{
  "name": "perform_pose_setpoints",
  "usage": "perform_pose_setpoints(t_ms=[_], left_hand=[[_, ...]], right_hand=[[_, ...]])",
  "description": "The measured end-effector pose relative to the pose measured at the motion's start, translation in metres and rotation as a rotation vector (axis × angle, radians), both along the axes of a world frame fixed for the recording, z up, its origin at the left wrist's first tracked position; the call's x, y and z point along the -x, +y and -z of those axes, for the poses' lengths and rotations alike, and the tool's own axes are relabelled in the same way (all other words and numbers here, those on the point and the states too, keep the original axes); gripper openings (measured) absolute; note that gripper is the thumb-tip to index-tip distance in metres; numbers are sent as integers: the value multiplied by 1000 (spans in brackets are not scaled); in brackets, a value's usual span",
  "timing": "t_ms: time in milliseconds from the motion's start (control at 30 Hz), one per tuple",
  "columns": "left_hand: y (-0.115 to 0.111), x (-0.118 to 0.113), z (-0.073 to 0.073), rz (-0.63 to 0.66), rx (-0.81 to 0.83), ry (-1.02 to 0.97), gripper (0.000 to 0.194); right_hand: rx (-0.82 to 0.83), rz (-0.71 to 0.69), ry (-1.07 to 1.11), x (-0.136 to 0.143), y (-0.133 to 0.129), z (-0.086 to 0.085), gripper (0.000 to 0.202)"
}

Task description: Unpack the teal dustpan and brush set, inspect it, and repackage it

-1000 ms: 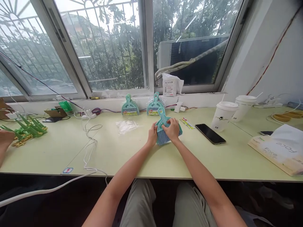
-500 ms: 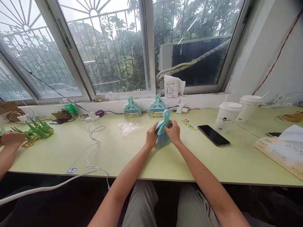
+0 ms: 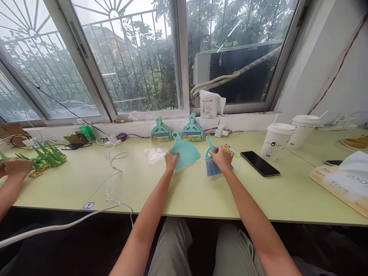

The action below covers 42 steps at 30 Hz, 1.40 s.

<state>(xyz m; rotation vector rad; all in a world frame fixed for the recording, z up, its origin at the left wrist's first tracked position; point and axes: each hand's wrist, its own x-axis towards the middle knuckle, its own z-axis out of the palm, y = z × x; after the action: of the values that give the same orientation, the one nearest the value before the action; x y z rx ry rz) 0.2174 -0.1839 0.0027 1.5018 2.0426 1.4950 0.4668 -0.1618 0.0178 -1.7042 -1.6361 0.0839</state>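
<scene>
A light teal dustpan (image 3: 186,152) is gripped at its left side by my left hand (image 3: 171,160), its handle pointing up and away from me. To the right, my right hand (image 3: 223,157) holds a small teal brush (image 3: 212,167) with blue bristles, which hang toward the table. Dustpan and brush are apart. Partly behind my right hand lies a printed label card (image 3: 235,153). A crumpled clear plastic bag (image 3: 155,155) lies left of my left hand. Two packed groups of teal dustpan sets, one left (image 3: 161,132) and one right (image 3: 192,130), stand against the window wall.
A black phone (image 3: 260,163), two white lidded cups (image 3: 276,141) and a tissue pack (image 3: 339,184) are on the right. White cables (image 3: 113,176) cross the table's left part. At far left, another person's hands (image 3: 17,167) are beside green plastic pieces (image 3: 50,156).
Dustpan and brush, together before, are now separated. My left hand has moved left with the dustpan, and my right hand has moved right with the brush.
</scene>
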Motion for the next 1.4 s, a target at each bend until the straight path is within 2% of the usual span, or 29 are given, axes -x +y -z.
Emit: perform_pose_setpoints(t_ms=[67, 133, 367, 700, 900, 1067, 1233, 1400], left_hand=[[1, -3, 2, 85, 144, 21, 30], [2, -4, 4, 112, 259, 77, 25], [0, -2, 9, 28, 387, 264, 31], [-3, -2, 10, 47, 349, 340, 23], [-4, -2, 11, 6, 328, 394, 20], [-4, -1, 11, 10, 354, 449, 19], [-4, -3, 12, 1, 360, 507, 18], [-6, -11, 11, 42, 375, 538, 16]], right_hand=[[69, 33, -99, -9, 7, 9, 16], [128, 52, -157, -16, 12, 17, 18], [222, 55, -241, -23, 22, 29, 25], [254, 6, -304, -22, 22, 34, 25], [254, -7, -346, -21, 19, 33, 32], [258, -19, -293, -21, 19, 33, 25], [176, 6, -178, -19, 19, 29, 25], [121, -62, -116, -10, 14, 22, 25]])
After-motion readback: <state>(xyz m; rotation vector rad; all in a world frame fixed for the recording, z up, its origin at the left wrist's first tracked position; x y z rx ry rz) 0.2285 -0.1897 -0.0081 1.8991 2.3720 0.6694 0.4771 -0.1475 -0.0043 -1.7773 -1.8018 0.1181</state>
